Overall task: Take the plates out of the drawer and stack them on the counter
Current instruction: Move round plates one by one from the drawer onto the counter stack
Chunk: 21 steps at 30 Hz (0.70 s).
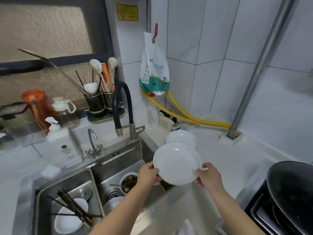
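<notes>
A white plate [177,162] is held level in the air above the sink's right edge. My left hand [149,175] grips its left rim and my right hand [209,178] grips its right rim. Just behind it, a second white plate [182,137] rests on the white counter [225,160], partly covered by the held plate. The drawer is not in view.
A steel double sink [118,160] lies to the left, holding bowls, chopsticks and a food bowl [128,182]. A black-hosed faucet [123,107] stands behind it. A black wok [293,192] sits at the right. Yellow hoses [194,119], a utensil holder [100,102] and a soap bottle [62,146] line the back.
</notes>
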Motion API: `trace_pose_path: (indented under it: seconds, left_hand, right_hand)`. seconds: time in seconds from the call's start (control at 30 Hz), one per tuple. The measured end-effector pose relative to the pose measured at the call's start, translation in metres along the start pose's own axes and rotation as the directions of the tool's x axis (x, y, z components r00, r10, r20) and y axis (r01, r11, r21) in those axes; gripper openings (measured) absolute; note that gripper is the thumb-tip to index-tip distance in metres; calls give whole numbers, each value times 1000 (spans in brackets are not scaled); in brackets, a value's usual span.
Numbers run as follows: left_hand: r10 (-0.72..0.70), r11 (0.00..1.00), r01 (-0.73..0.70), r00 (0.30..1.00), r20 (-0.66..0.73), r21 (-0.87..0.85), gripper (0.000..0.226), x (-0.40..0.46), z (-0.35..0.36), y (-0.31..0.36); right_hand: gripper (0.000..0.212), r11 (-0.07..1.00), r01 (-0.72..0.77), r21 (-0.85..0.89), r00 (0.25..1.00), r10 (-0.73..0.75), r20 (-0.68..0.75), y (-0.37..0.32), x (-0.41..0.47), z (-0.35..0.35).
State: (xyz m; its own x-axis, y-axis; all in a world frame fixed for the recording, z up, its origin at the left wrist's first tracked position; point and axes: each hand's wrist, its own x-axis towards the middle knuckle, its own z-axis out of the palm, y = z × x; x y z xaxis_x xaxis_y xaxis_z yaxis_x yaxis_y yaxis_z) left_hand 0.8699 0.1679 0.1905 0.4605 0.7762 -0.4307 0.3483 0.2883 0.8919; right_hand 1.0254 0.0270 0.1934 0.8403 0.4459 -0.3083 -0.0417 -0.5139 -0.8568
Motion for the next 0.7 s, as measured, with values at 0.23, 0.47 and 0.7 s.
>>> trace_pose_path:
  seconds: [0.23,0.47,0.7]
  left_hand:
    - [-34,999,35,998,-45,22,43,80,35,32]
    - [-76,997,77,996,-45,14,46,149,67,43]
    - [-109,994,108,992,-70,-11,45,194,84,42]
  right_hand:
    - [12,1000,-6,23,1000,6,-5,-25,78,2]
    - [13,999,-38,-15,999,37,-15,-32,154,7]
    - [13,989,-51,-141,998,56,25,-31,203,17]
